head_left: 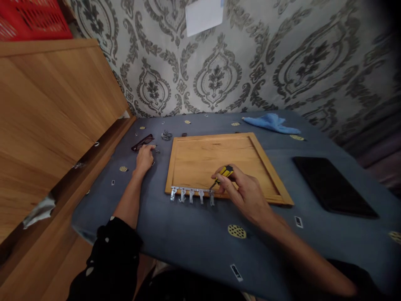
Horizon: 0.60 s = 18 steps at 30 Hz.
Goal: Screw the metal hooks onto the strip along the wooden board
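My right hand (246,188) grips a yellow-and-black screwdriver (225,171), its tip pointing down at the rightmost of several metal clips (191,195). The clips sit in a row along the near left edge of a framed wooden panel (216,161), which lies flat. Left of the panel, my left hand (145,159) rests low over the cloth with its fingers bent together. Small metal bits (157,151) lie by its fingertips; whatever is in the fingers is too small to name. Dark sunglasses (142,142) lie just beyond that hand, with a small pile of metal clips (166,135) to their right.
A blue cloth (272,123) lies at the back right, and a black tablet-like slab (333,186) at the right. The patterned wall (216,75) borders the far side. A wooden cabinet (56,108) stands left, with a red basket (34,21) on top.
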Each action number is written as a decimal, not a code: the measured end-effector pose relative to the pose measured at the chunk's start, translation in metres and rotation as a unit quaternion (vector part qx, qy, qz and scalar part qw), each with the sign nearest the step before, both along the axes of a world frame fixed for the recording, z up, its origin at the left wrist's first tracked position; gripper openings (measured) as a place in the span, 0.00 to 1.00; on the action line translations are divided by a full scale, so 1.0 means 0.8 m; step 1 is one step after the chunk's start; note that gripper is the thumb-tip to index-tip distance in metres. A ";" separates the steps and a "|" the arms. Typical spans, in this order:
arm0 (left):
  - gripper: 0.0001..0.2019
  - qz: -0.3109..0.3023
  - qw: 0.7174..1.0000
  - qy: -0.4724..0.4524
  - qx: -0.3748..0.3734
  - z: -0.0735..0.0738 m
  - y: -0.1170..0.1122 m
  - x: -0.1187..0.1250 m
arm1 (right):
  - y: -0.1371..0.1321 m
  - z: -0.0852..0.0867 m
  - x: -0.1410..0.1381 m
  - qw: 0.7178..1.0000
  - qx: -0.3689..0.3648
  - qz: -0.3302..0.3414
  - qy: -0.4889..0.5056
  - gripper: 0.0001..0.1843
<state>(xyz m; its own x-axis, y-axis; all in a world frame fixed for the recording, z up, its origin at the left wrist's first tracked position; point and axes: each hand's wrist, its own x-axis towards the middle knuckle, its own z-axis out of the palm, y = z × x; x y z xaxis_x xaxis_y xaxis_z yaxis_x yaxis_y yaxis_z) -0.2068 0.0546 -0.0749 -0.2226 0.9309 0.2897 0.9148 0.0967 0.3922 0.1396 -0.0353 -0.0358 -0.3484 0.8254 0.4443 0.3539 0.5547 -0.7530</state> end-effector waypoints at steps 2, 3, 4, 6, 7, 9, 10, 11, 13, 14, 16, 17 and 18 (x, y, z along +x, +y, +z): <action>0.18 -0.008 1.000 0.017 -0.017 -0.002 0.004 -0.004 | 0.000 0.000 0.001 1.000 -0.004 0.000 0.000 0.15; 0.18 -0.011 0.999 0.023 -0.024 -0.003 0.005 -0.005 | 0.000 0.001 0.001 1.000 -0.006 -0.002 0.000 0.15; 0.18 -0.014 0.999 0.028 -0.030 -0.003 0.006 -0.007 | 0.000 0.001 0.001 1.000 -0.007 -0.003 0.000 0.15; 0.17 -0.016 0.998 0.035 -0.040 -0.004 0.008 -0.009 | 0.000 0.001 0.001 1.000 -0.007 -0.006 -0.001 0.14; 0.17 -0.016 0.998 0.037 -0.043 -0.005 0.009 -0.011 | 0.000 0.001 0.002 1.000 -0.006 -0.006 -0.001 0.14; 0.17 -0.014 0.998 0.041 -0.047 -0.006 0.011 -0.013 | 0.000 0.001 0.002 1.000 -0.003 -0.005 -0.002 0.14; 0.17 -0.014 0.998 0.042 -0.048 -0.007 0.011 -0.014 | 0.000 0.000 0.002 1.000 -0.001 -0.004 -0.003 0.14; 0.17 -0.015 0.998 0.043 -0.048 -0.007 0.012 -0.015 | 0.001 0.000 0.003 1.000 0.001 -0.005 -0.003 0.14; 0.18 -0.017 0.998 0.046 -0.048 -0.009 0.013 -0.015 | 0.001 -0.001 0.003 1.000 0.003 -0.008 -0.001 0.14; 0.18 -0.019 0.998 0.048 -0.047 -0.009 0.014 -0.015 | 0.001 -0.002 0.003 1.000 0.001 -0.008 0.000 0.14; 0.18 -0.024 0.997 0.053 -0.048 -0.010 0.014 -0.014 | 0.001 -0.003 0.003 1.000 0.000 -0.008 0.002 0.14; 0.18 -0.028 0.997 0.055 -0.048 -0.010 0.014 -0.013 | 0.002 -0.003 0.003 1.000 -0.001 -0.007 0.003 0.14; 0.17 -0.032 0.997 0.058 -0.049 -0.010 0.013 -0.013 | 0.002 -0.003 0.003 1.000 -0.001 -0.007 0.002 0.15</action>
<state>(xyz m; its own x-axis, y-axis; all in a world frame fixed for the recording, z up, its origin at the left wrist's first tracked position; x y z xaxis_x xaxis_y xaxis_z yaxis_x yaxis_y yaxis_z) -0.2171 0.0653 -0.0831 -0.1323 0.9670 0.2179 0.9590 0.0693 0.2747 0.1422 -0.0340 -0.0380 -0.3350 0.8308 0.4444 0.3584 0.5486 -0.7554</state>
